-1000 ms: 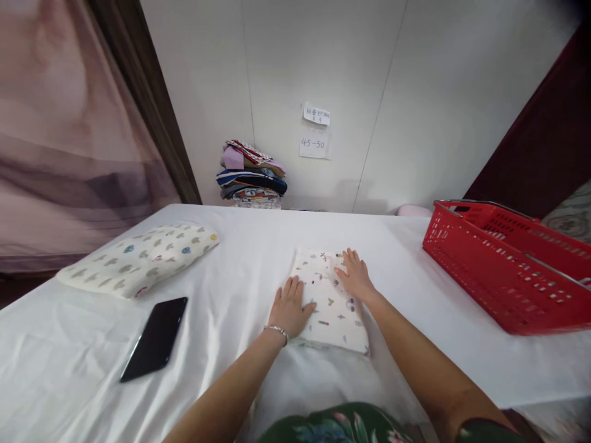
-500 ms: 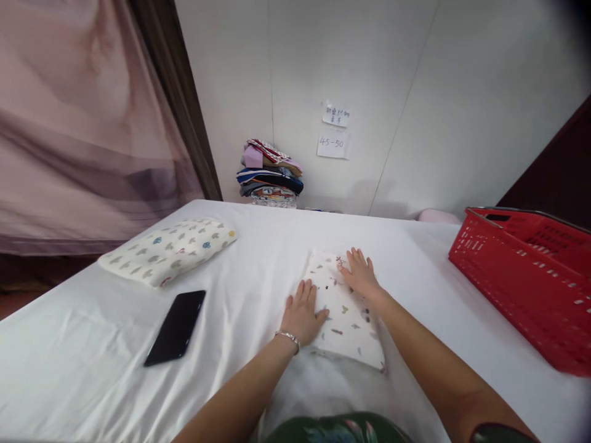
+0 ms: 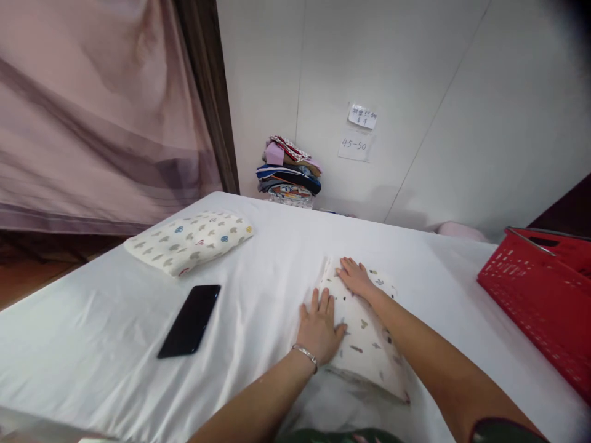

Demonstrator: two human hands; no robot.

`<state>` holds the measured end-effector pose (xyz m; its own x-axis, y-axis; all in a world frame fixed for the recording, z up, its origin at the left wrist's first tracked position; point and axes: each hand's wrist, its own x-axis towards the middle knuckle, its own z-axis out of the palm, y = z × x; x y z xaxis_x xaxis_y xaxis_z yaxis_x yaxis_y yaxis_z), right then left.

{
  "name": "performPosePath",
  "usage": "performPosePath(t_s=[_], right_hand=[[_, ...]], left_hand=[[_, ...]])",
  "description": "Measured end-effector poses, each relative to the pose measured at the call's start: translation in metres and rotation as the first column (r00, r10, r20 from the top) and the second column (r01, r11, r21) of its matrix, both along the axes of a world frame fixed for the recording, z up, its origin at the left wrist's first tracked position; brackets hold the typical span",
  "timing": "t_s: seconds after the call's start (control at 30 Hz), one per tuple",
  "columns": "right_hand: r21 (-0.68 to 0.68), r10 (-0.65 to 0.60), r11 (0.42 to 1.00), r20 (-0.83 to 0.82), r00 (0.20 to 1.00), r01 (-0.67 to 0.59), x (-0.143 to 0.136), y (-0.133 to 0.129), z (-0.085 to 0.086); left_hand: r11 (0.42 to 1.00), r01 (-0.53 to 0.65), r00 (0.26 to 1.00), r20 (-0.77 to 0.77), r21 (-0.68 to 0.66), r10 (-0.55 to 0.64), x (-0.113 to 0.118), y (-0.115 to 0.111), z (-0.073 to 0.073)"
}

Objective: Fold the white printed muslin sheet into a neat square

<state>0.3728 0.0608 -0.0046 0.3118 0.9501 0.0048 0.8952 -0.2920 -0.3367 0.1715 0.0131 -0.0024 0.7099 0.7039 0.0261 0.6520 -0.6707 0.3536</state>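
Observation:
A folded white cloth with small printed figures [image 3: 364, 335] lies flat on the white-covered table in front of me. My left hand [image 3: 319, 326], with a bracelet at the wrist, rests on its left edge, palm down and fingers spread. Near the far end of the cloth, my right hand [image 3: 356, 278] presses flat on top, its fingers stretched toward the left. Part of the cloth's right side is hidden under my right forearm. Neither hand grips anything.
Left of the hands lie a black phone [image 3: 190, 321] and another folded cloth with grey and coloured prints [image 3: 194, 241]. A red plastic basket [image 3: 538, 301] stands at the right. Stacked folded clothes [image 3: 290, 172] sit beyond the table's far edge [image 3: 277, 205], by the wall.
My right hand has slid left across the far end of the cloth. My left hand stays on the left edge. The whole view has swung a little to the left.

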Motion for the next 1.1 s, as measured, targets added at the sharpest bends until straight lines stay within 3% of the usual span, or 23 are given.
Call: performPosePath(t_s=[0.2, 0.37, 0.6, 0.83, 1.1], right_hand=[[0.135, -0.107, 0.979, -0.287, 0.952, 0.151, 0.008, 0.016, 0.011], [0.164, -0.069, 0.980, -0.266, 0.962, 0.116, 0.003, 0.033, 0.009], [0.179, -0.065, 0.977, -0.258, 0.964, 0.114, 0.003, 0.042, 0.005], [0.145, -0.028, 0.986, -0.321, 0.947, 0.079, 0.008, 0.043, 0.010], [0.122, 0.019, 0.992, -0.383, 0.924, 0.031, 0.013, 0.051, 0.006]], left_hand=[[0.998, 0.022, 0.998, 0.061, -0.050, -0.019, -0.005, 0.002, 0.005], [1.000, -0.005, 0.982, 0.191, -0.022, 0.009, -0.013, 0.002, 0.005], [0.981, -0.054, 0.946, 0.305, -0.186, 0.110, -0.020, 0.019, 0.018], [0.964, -0.108, 0.968, 0.195, -0.244, 0.158, -0.023, 0.026, 0.024], [0.975, -0.094, 0.984, 0.129, -0.202, 0.122, -0.019, 0.019, 0.017]])
